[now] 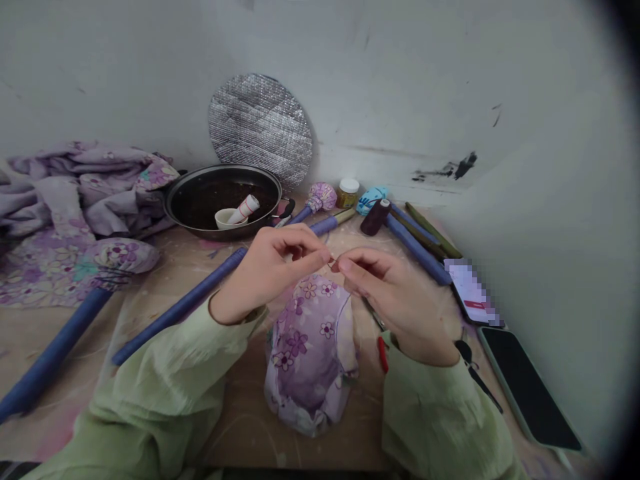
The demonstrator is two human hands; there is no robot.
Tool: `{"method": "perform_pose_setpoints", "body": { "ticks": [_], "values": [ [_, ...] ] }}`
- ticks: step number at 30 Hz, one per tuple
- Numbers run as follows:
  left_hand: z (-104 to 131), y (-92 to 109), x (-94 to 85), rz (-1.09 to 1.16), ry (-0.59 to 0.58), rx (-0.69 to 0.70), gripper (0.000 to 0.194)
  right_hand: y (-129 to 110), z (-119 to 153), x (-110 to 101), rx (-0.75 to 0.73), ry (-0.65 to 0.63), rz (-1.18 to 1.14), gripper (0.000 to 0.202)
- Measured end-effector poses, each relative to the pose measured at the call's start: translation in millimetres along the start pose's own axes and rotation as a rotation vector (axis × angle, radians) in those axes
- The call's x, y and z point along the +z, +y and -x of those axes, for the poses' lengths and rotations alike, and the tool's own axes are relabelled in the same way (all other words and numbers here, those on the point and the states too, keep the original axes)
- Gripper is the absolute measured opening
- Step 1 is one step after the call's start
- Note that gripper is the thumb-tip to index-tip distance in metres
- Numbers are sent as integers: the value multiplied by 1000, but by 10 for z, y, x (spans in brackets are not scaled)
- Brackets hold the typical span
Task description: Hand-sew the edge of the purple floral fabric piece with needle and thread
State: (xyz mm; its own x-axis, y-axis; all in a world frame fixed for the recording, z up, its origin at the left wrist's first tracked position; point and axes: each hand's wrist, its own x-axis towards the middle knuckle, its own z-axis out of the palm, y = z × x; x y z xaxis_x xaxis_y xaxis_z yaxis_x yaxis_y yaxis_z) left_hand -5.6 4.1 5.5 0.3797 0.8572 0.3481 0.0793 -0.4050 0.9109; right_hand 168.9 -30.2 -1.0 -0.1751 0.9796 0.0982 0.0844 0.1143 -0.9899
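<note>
Your left hand (280, 261) and right hand (400, 303) each have the grip pinched nearly tip to tip, apparently on a thin strand (331, 263); what it is, you can't tell. Pull unevenly and it could slip or snap. The cloth (313, 340) lies below on the surface (240, 427); your right cuff (400, 357) could snag the red handle (383, 355) beside it.
</note>
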Motion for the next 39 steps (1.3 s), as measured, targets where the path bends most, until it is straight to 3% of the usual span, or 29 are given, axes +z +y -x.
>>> {"method": "perform_pose_setpoints", "body": {
  "ticks": [7,10,17,22,26,39],
  "values": [
    [4,-24,41,26,25,26,14,-84,73,9,-188,223,232,10],
    [8,-53,56,101,34,61,17,-102,107,0,-176,227,244,11],
    [20,-101,75,285,-113,-40,17,-109,141,-16,-251,222,313,14],
    [13,-98,73,361,-156,-104,20,-162,186,-20,-463,234,551,11],
    [14,-95,75,335,-117,-76,20,-181,212,-32,-599,188,638,10],
    [42,-1,55,58,-46,117,3,-194,202,-18,-514,233,672,11]
  ]
}}
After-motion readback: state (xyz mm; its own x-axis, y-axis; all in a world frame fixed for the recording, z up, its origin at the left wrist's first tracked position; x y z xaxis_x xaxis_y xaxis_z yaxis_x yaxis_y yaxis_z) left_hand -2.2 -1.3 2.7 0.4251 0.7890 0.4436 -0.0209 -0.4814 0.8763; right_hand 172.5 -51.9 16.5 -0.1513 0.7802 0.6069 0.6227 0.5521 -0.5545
